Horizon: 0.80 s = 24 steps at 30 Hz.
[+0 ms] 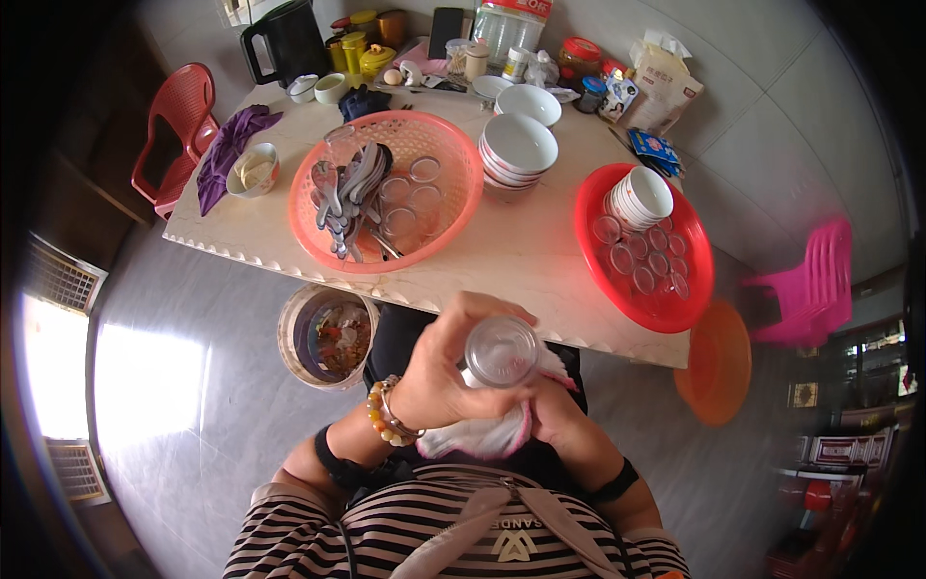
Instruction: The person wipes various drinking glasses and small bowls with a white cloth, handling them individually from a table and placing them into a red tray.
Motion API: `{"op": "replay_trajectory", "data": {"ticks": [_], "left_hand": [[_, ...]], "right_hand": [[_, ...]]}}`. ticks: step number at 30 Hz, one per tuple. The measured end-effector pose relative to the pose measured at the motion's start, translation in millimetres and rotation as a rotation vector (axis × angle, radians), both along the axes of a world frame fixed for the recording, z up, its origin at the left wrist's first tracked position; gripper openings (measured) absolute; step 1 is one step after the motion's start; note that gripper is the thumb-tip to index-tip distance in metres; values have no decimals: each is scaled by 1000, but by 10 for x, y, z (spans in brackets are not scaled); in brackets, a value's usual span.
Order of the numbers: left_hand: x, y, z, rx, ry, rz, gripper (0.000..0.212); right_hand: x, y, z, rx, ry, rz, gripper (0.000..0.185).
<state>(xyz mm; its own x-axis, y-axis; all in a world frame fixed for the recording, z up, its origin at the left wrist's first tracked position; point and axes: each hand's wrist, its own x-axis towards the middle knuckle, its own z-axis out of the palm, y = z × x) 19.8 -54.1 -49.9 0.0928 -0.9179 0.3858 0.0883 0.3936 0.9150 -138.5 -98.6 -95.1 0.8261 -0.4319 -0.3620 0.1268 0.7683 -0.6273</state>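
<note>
My left hand (441, 373) is wrapped around a small clear drinking glass (502, 352) in front of my body, its round end facing up toward me. A white cloth with pink edging (481, 434) hangs below the glass, and part of it shows at the right side. My right hand (551, 411) grips this cloth under the glass; its fingers are mostly hidden. Beyond my hands, a coral plastic colander basket (452, 224) holds a heap of metal spoons (354, 192) and several clear glasses (412, 195). A red plastic basin (615, 293) holds more glasses (649, 253) and stacked small bowls (642, 199).
Stacked white bowls (519, 148) stand on the marble-look table (506, 253). A bowl (253, 170) sits beside a purple cloth (235, 148). Jars and a black kettle (293, 47) line the back. A waste bucket (289, 340) and an orange basin (716, 362) are below table height.
</note>
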Motion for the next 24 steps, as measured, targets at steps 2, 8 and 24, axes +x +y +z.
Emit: {"op": "replay_trajectory", "data": {"ticks": [2, 8, 24], "left_hand": [[94, -29, 102, -84, -285, 197, 55], [108, -61, 56, -246, -783, 379, 47], [123, -27, -1, 390, 361, 94, 47]], "right_hand": [[23, 97, -47, -50, 332, -288, 43], [120, -124, 175, -1196, 108, -340, 20], [54, -189, 224, -1459, 195, -450, 11]]}}
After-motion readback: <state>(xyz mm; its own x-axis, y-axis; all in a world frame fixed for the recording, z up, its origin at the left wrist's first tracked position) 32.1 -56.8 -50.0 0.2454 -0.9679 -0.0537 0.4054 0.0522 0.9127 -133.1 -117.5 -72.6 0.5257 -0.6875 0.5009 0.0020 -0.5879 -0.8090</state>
